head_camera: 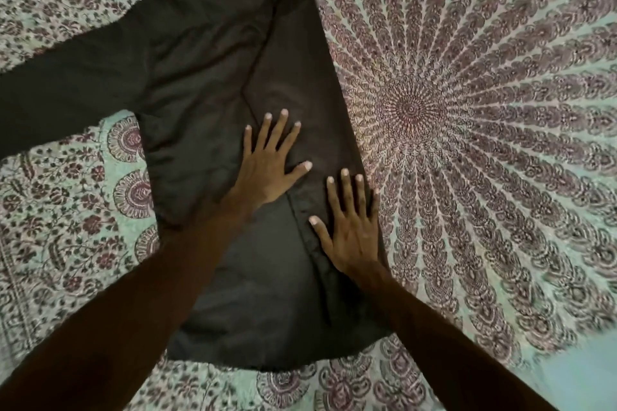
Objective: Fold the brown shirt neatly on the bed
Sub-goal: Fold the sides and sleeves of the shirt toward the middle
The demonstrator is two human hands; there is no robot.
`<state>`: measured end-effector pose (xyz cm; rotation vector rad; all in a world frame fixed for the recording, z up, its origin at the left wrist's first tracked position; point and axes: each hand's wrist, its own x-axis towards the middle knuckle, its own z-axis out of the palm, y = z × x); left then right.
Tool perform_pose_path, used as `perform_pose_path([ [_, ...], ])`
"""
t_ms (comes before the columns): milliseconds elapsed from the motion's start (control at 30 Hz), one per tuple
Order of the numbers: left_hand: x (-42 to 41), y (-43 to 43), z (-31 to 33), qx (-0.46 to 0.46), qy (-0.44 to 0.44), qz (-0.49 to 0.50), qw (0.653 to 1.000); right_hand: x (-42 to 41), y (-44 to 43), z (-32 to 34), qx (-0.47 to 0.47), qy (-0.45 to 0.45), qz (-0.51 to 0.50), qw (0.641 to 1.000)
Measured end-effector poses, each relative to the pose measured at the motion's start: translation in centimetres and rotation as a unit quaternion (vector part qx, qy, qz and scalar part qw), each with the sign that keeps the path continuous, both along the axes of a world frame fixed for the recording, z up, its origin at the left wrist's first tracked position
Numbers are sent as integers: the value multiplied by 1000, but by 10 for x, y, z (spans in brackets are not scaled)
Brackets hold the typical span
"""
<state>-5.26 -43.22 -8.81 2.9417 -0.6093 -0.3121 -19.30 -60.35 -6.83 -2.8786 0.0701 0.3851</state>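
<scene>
1. The brown shirt (pixel 207 77) is recorded lying flat on the patterned bed (pixel 484 150), left of the pattern's centre, with the collar end far and the hem near.
2. One lengthwise fold is judged complete: the right side is turned in over the body, which gives a straight right edge. The right sleeve is not visible and is presumed tucked inside that fold.
3. The left sleeve (pixel 66 90) is spread out to the left, unfolded. The left-side fold and the crosswise folds are judged outstanding, so the task is rated under half done.
4. The left hand (pixel 268 167) is pressed flat on the folded panel at mid-shirt. The right hand (pixel 350 237) is pressed flat nearer, by the right edge. Each grip is apart, with fingers straight and spread and nothing clamped.
5. Count: one shirt, one visible sleeve, two hands, one bed.
</scene>
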Motion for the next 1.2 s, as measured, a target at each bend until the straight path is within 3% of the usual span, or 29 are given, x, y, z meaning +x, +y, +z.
perform_pose_path([
  [200, 5, 4, 4, 9, -17, -20, 1000, -4, 0, 2, 2, -13, 0, 1000],
  [533, -4, 11, 10, -38, 3, 29, 999, -30, 9, 1, -14, -8, 16, 1000],
  [733, -23, 34, 16, -54, 61, 16, 997, -17, 21, 13, -11, 22, 29, 999],
  [833, -28, 55, 30, -112, 47, 66, 990, -17, 37, 17, -23, 29, -8, 999],
  [967, -12, 119, 39, -141, 0, 129, 981, -1, 87, 43, 44, -20, -27, 998],
  [1200, 72, 251, 43, -145, -26, 271, 951, 51, 227, 60, 127, 65, -16, 990],
])
